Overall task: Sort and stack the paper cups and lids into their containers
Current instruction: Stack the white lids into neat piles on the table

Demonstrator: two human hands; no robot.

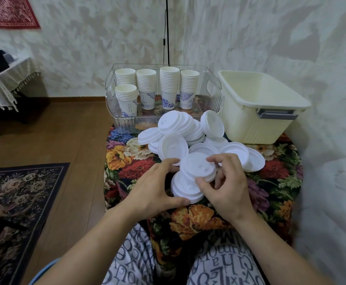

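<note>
I see the short stack of white round plastic lids [196, 173] at the near middle of the flower-patterned tablecloth [275, 182], held between both hands. My right hand [227, 194] pinches its upper lids, thumb curled on the near rim and forefinger hooked over the far rim, the other fingers bent behind. My left hand [157, 188] cups the stack's left side, fingers curved along the far edge and thumb lying under the lowest lid. Just beyond lies the loose heap of white plastic lids [180, 132], some leaning, some flat, spreading right. Behind the heap stands the clear ribbed plastic bin [215, 93] holding five stacks of white paper cups with blue prints [168, 87]. To its right, just beside it, sits the cream rectangular plastic tub with a grey handle [256, 112]. The brown wooden floor [65, 130] and a dark floral rug [17, 192] lie to the left.
</note>
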